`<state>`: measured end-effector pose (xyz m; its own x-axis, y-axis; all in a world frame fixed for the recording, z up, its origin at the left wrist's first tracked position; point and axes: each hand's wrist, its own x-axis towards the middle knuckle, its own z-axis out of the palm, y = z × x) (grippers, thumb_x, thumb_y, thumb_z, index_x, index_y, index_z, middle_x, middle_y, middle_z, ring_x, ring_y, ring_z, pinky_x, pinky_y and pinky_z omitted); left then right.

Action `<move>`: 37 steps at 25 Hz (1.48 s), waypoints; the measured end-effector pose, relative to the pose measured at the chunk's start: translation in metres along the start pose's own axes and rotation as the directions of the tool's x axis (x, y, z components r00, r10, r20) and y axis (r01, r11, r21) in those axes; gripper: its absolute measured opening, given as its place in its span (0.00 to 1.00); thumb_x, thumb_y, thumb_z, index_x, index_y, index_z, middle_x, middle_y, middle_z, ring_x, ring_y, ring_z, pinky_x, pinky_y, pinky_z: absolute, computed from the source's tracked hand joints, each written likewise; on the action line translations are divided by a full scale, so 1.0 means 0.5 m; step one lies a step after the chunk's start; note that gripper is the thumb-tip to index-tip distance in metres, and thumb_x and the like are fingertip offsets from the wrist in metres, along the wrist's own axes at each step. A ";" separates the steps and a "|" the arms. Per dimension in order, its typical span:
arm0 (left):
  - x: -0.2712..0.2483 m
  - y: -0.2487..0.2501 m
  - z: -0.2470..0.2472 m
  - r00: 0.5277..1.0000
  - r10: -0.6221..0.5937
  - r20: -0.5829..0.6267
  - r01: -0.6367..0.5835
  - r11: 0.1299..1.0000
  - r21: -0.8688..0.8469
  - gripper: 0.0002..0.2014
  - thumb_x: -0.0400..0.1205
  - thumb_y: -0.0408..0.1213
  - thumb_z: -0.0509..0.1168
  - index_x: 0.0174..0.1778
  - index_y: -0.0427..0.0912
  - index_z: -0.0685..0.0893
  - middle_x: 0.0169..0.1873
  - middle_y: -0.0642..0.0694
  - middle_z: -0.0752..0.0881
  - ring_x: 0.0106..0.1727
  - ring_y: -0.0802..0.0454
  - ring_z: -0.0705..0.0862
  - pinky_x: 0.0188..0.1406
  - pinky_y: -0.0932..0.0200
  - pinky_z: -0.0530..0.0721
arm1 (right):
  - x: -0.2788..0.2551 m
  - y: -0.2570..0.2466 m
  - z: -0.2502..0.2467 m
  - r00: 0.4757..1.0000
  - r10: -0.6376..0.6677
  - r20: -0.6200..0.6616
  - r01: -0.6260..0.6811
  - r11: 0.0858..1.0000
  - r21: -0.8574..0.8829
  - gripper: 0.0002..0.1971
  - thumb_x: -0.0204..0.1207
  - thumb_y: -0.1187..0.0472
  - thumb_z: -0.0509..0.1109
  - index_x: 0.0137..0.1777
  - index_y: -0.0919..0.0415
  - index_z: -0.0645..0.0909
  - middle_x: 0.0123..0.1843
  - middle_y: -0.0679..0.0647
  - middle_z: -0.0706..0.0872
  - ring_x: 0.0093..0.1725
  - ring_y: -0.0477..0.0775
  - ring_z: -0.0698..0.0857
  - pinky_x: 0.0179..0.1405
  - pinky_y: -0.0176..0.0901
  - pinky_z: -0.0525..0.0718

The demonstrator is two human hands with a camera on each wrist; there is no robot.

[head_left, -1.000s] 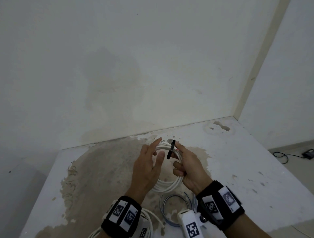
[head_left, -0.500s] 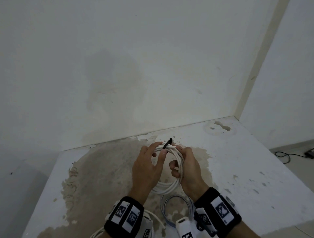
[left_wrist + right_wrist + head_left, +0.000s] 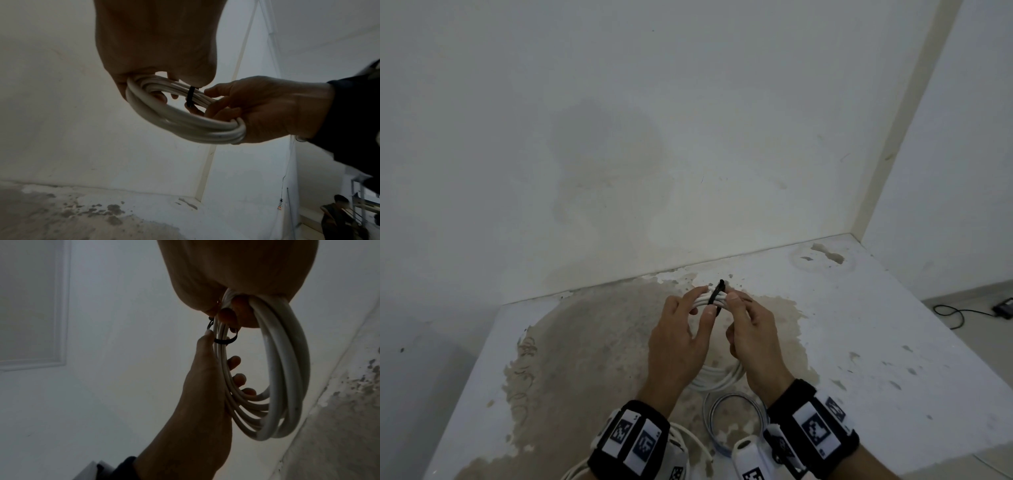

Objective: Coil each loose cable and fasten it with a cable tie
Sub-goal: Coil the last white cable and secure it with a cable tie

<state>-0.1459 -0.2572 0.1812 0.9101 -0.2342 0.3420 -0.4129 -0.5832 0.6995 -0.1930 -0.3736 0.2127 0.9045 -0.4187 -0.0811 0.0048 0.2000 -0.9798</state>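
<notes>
A white cable coil (image 3: 717, 378) hangs above the stained table (image 3: 592, 342), held up between both hands. A black cable tie (image 3: 717, 294) is looped round the strands at the top of the coil, one end sticking up. My left hand (image 3: 703, 301) grips the coil just left of the tie, thumb against the tie. My right hand (image 3: 736, 303) pinches the tie at its right side, and the coil also runs through its lower fingers. The left wrist view shows the tie (image 3: 191, 95) circling the strands (image 3: 185, 120). In the right wrist view the tie (image 3: 224, 340) sits under my right fingertips.
A coiled grey-blue cable (image 3: 736, 421) lies on the table near my wrists, and another white cable (image 3: 688, 442) lies at the near left. A wall stands close behind. The table's right edge drops to a floor with a black cord (image 3: 962, 313). A person (image 3: 339, 216) stands far right.
The tie stood straight in my right hand beside the coil; now it is wrapped round the strands. My left hand's open fingers have curled onto the coil.
</notes>
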 end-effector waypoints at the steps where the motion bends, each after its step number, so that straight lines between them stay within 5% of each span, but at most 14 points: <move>1: -0.001 0.001 0.001 1.000 0.011 0.011 -0.011 1.000 -0.018 0.26 0.82 0.66 0.47 0.73 0.66 0.72 0.52 0.60 0.77 0.35 0.60 0.80 0.34 0.70 0.74 | 0.001 0.001 -0.001 1.000 -0.011 -0.009 0.011 1.000 0.002 0.12 0.89 0.57 0.62 0.58 0.52 0.88 0.21 0.38 0.80 0.17 0.38 0.71 0.18 0.29 0.67; 5: 0.005 0.013 -0.003 1.000 0.021 -0.010 -0.022 0.997 -0.080 0.26 0.84 0.62 0.44 0.75 0.63 0.75 0.55 0.61 0.79 0.47 0.64 0.82 0.41 0.71 0.78 | 0.006 -0.002 -0.004 1.000 -0.006 -0.016 0.006 1.000 0.017 0.12 0.89 0.58 0.62 0.58 0.54 0.89 0.20 0.40 0.79 0.17 0.44 0.64 0.16 0.33 0.64; 15: 0.029 0.015 -0.010 0.996 0.078 0.051 -0.072 0.993 -0.098 0.23 0.81 0.56 0.51 0.68 0.59 0.80 0.57 0.61 0.83 0.47 0.62 0.83 0.49 0.54 0.85 | 0.013 0.016 -0.023 0.989 0.134 0.056 -0.139 0.986 0.092 0.13 0.88 0.55 0.64 0.58 0.56 0.89 0.23 0.51 0.61 0.23 0.49 0.56 0.21 0.41 0.57; 22: 0.023 0.025 -0.003 0.997 0.052 0.051 -0.043 0.983 -0.176 0.17 0.84 0.60 0.54 0.64 0.64 0.81 0.54 0.62 0.84 0.47 0.61 0.87 0.46 0.53 0.87 | 0.013 0.015 -0.025 0.995 0.098 0.029 -0.101 0.989 0.109 0.11 0.87 0.58 0.64 0.59 0.56 0.88 0.20 0.45 0.73 0.22 0.50 0.59 0.19 0.37 0.60; 28: 0.026 0.023 0.000 0.999 0.041 0.019 -0.036 0.974 -0.223 0.15 0.80 0.54 0.61 0.59 0.57 0.85 0.49 0.61 0.88 0.47 0.60 0.87 0.45 0.51 0.88 | 0.012 0.023 -0.020 1.000 -0.022 0.004 0.022 1.000 0.021 0.09 0.87 0.57 0.66 0.59 0.49 0.87 0.49 0.54 0.91 0.26 0.53 0.74 0.22 0.40 0.74; 37: 0.012 0.021 0.001 1.000 0.002 0.004 -0.001 0.960 -0.281 0.15 0.77 0.56 0.63 0.53 0.56 0.88 0.47 0.60 0.89 0.47 0.62 0.88 0.48 0.51 0.88 | 0.027 0.029 -0.028 0.988 -0.150 -0.024 0.146 0.983 -0.114 0.10 0.86 0.54 0.67 0.49 0.57 0.86 0.29 0.55 0.85 0.23 0.54 0.77 0.21 0.39 0.75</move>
<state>-0.1448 -0.2651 0.1903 0.9092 -0.2385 0.3412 -0.4074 -0.3412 0.8471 -0.1867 -0.3885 0.1947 0.8829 -0.4654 0.0624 0.0883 0.0340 -0.9955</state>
